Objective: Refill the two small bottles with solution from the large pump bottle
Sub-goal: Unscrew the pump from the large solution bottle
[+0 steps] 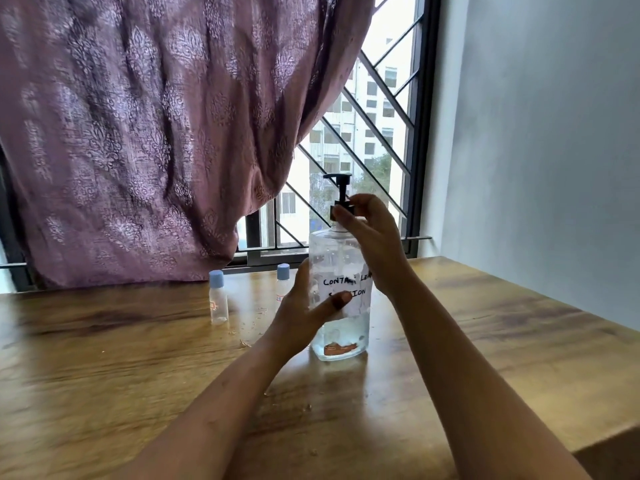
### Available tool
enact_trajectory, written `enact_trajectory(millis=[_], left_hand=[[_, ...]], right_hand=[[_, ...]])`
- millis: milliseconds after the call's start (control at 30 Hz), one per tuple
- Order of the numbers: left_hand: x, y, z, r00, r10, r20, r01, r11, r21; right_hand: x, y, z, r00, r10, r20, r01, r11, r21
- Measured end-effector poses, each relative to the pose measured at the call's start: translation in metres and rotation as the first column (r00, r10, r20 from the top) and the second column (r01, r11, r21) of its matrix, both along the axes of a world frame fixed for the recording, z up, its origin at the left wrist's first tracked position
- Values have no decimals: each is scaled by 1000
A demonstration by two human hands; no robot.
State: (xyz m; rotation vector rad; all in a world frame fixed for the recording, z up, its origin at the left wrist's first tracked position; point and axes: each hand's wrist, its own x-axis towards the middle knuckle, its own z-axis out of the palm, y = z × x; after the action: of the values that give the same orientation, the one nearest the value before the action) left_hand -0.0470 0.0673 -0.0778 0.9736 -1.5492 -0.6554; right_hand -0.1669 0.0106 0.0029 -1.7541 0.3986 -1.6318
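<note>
The large clear pump bottle point(341, 327) stands upright on the wooden table point(138, 358), with a black pump head and a white handwritten label. My left hand point(301, 306) grips its body, thumb across the label. My right hand point(370, 237) pinches the black collar at the bottle's neck, just under the pump spout. Two small clear bottles with blue caps stand behind to the left: one point(218, 297) out in the open, the other point(283, 282) partly hidden by my left hand. Both small bottles are capped.
A purple patterned curtain point(156, 133) hangs behind the table's far edge, and a barred window point(374, 150) lies beyond the bottles. A white wall point(536, 150) borders the right side. Small crumbs lie scattered on the tabletop. The table's right corner drops off at the lower right.
</note>
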Motion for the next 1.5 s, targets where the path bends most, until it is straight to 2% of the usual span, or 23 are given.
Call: enact_trajectory(millis=[100,133,333,567,833,1067,1267,1433,1500], left_hand=[[0,1,-1,1000,-17,-15,17,1000,5],[0,1,0,999,-23,-24,24,1000,6],[-2,3,1,1000,0,-16,0,1000,12],[-1,1,1,1000,27,9,-27,999,20],[1,1,0,999,24,33,-24,1000,13],[1,1,0,999,23,35,-23,1000,0],[0,0,0,999,14,36,-13,1000,-9],[1,1,-1,1000,4,29,-3,1000,-18],[0,1,-1,1000,2,26,-1,1000,-18]], right_hand=[[-1,0,-2,993,114,12,-114,993,-7],[-1,0,-3,994,108,19,-107,994,-17],[2,1,-5,997,-72,-1,72,995,-71],[1,-1,-5,994,103,20,-103,995,-4],[5,-1,-6,992,-123,-7,122,988,-92],[-1,-1,-3,994,103,23,-102,995,-16],[2,-2,-5,995,-95,-15,94,993,-76],[-4,0,-1,993,116,23,-116,993,-6],[-4,2,1,995,97,26,-97,995,-8]])
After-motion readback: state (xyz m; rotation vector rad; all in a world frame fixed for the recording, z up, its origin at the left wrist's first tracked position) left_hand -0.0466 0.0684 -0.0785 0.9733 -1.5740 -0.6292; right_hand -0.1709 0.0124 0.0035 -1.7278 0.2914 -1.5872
